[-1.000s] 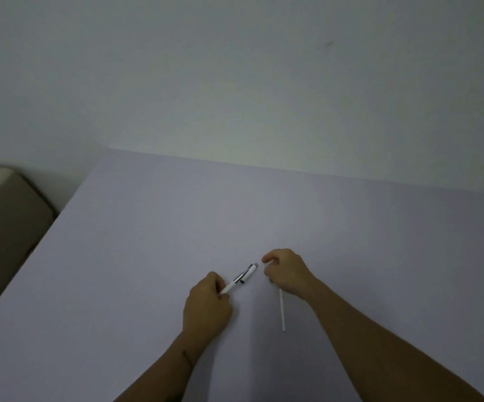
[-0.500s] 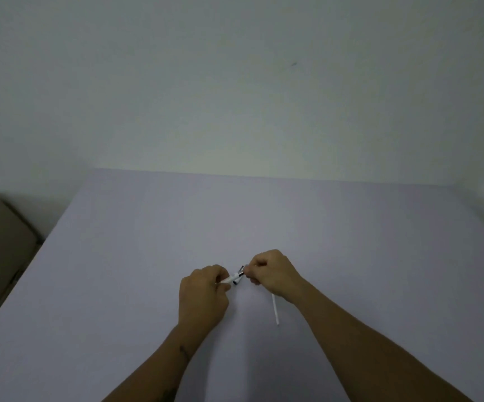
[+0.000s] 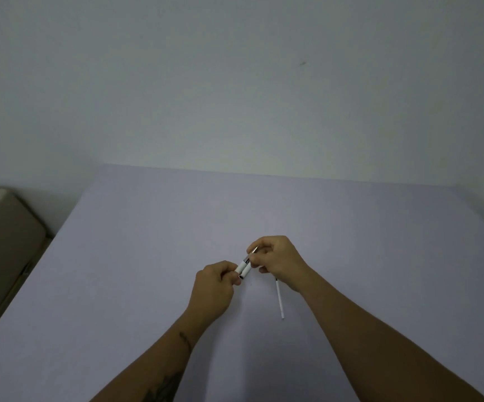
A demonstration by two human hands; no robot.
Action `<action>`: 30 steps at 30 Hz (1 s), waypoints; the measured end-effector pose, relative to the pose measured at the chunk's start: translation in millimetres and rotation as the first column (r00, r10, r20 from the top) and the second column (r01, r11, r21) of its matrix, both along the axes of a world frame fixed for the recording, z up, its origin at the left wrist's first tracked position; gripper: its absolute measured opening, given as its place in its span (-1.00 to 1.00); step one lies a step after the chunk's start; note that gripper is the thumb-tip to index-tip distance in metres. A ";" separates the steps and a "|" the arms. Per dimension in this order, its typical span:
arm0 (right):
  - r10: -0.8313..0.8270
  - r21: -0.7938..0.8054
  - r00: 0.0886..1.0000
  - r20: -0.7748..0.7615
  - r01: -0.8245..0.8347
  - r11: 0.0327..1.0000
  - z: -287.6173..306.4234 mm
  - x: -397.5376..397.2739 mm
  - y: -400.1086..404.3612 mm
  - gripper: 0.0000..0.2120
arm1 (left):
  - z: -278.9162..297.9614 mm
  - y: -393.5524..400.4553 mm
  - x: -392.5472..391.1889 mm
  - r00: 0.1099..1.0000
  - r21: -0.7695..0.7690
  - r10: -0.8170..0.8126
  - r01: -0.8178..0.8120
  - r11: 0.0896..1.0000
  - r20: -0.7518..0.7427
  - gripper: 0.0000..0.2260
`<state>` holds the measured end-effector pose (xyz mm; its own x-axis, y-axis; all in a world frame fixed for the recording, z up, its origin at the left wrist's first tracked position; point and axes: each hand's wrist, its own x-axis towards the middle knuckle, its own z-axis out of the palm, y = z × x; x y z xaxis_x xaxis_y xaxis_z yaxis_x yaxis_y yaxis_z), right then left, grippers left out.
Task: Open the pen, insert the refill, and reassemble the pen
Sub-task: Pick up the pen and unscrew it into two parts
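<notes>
Both hands hold a white pen (image 3: 242,269) with a silver clip, a little above the pale table (image 3: 148,256). My left hand (image 3: 214,288) grips its lower white end. My right hand (image 3: 278,261) pinches the upper end with the clip. Two short white pieces show side by side between the hands; I cannot tell whether the pen has come apart. A thin white refill (image 3: 279,300) lies on the table just below my right wrist, its upper end hidden by the hand.
A beige padded seat or box (image 3: 0,242) stands beyond the table's left edge. A plain wall rises behind the table's far edge.
My right hand moved from beside the pen onto its clip end, so both hands now grip it. The pen rose slightly. The refill stayed on the table.
</notes>
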<state>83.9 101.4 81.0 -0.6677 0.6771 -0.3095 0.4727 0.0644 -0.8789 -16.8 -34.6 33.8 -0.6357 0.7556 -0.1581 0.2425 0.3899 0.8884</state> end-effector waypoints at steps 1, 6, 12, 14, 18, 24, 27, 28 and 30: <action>-0.033 -0.102 0.999 -0.031 0.029 0.994 0.5 -0.2 1.0 -0.88 | 1.0 0.3 1.2 1.000 0.011 0.013 -0.014 1.000 0.021 -0.78; -0.176 -0.331 0.984 -0.040 0.154 0.931 -2.0 -4.7 -4.5 -0.91 | 4.8 2.2 4.8 0.996 0.048 0.049 -0.053 0.997 0.079 -0.78; -0.160 -0.413 0.983 -0.089 0.110 0.904 2.0 -11.4 -10.4 -0.78 | 5.2 3.0 3.4 0.993 0.047 0.045 -0.050 0.998 0.108 -0.77; -0.138 -0.445 0.985 -0.099 0.081 0.892 2.1 -11.0 -10.7 -0.79 | 5.5 2.7 2.6 0.993 0.048 0.045 -0.051 0.998 0.109 -0.77; -0.172 -0.454 0.980 -0.101 0.108 0.884 -1.3 -10.8 -14.3 -0.93 | 8.7 3.9 2.7 0.995 0.054 0.043 -0.047 0.997 0.089 -0.78; -0.144 -0.396 0.986 -0.086 0.099 0.913 0.2 -9.5 -15.3 -0.79 | 7.4 1.5 2.2 0.995 0.025 0.025 -0.028 0.999 0.093 -0.79; -0.061 -0.408 0.997 -0.058 0.032 0.912 3.9 -6.2 -14.9 -0.73 | 5.0 -2.0 1.5 0.995 0.002 0.019 -0.019 1.000 0.099 -0.80; -0.053 -0.412 0.997 -0.050 0.028 0.911 3.3 -5.8 -14.6 -0.76 | 5.2 -2.4 1.5 0.995 -0.003 0.017 -0.016 1.000 0.102 -0.80; -0.071 -0.443 0.997 -0.042 0.045 0.895 0.8 -5.5 -15.2 -0.86 | 6.5 -2.8 1.1 0.995 -0.004 0.009 -0.009 1.000 0.098 -0.80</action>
